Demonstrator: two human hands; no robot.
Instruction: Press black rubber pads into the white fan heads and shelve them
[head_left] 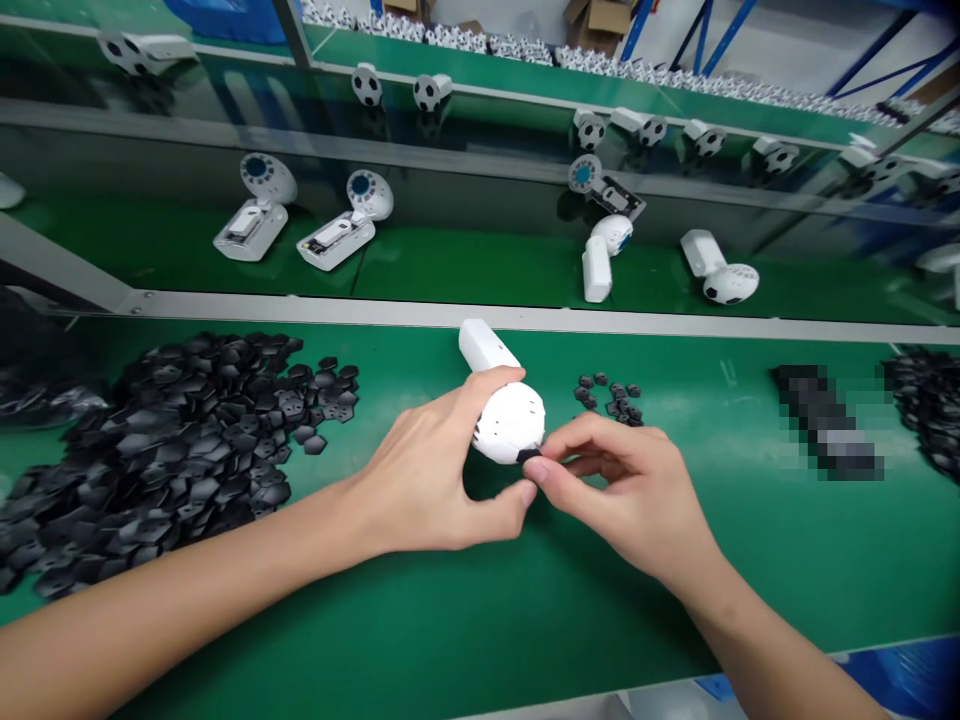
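Observation:
A white device with a rounded head and a rectangular white body lies tilted away from me at mid-bench. My left hand is closed around the head's left side, its index finger over the top and its thumb low by the near edge. Between the thumb and index finger of my right hand is a small black plastic piece, pressed against the lower right rim of the head. Small slots show in the white surface. Just beyond my right hand lies a little group of small black pieces.
A large heap of black pentagon-like pieces covers the left bench, beside a dark plastic bag. More black pieces and a blurred-out dark object are at right. Behind a metal rail, several white devices stand on green shelving.

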